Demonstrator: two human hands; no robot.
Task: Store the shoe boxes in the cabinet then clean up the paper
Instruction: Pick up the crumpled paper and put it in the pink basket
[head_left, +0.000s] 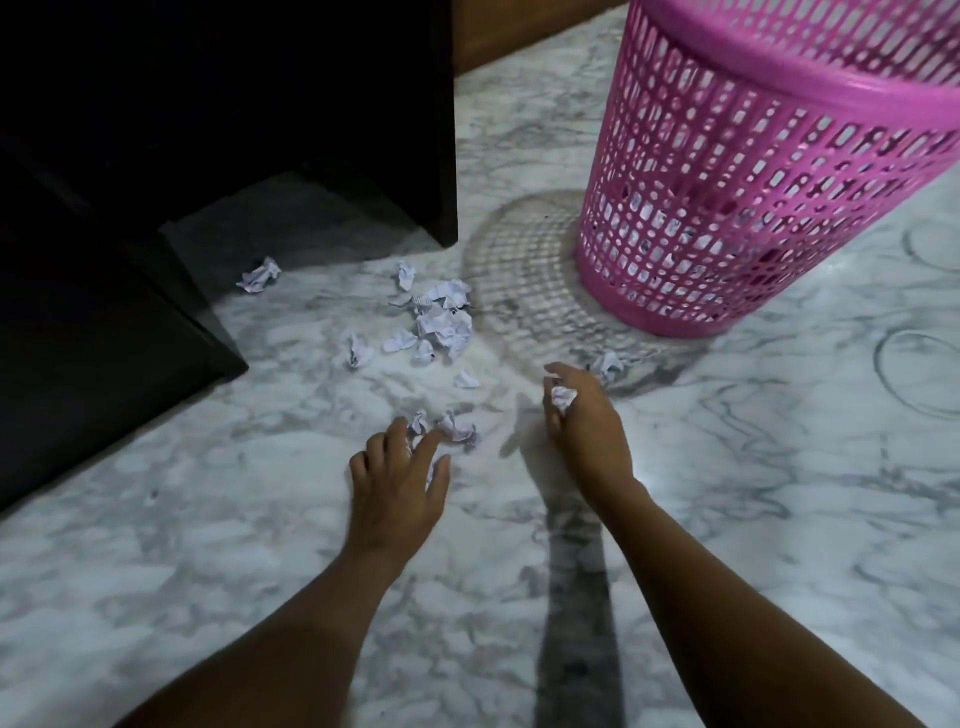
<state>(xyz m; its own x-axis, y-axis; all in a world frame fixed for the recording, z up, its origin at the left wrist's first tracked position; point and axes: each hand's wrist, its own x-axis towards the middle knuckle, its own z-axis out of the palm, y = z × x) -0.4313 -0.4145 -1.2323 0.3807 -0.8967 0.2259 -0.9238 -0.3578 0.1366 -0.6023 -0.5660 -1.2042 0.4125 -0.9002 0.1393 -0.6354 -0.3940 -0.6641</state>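
Note:
Several crumpled white paper scraps lie on the marble floor, the thickest cluster left of the pink mesh bin. My right hand grips a small paper ball in curled fingers, just in front of the bin's base. My left hand hovers low with spread fingers, its fingertips touching two paper balls on the floor. Another scrap lies beside my right hand, and one sits apart at the far left.
A dark cabinet fills the upper left, its lower part jutting out over the floor. White paper shows through the bin's lower mesh. Grey-veined marble floor spreads to the right and toward me.

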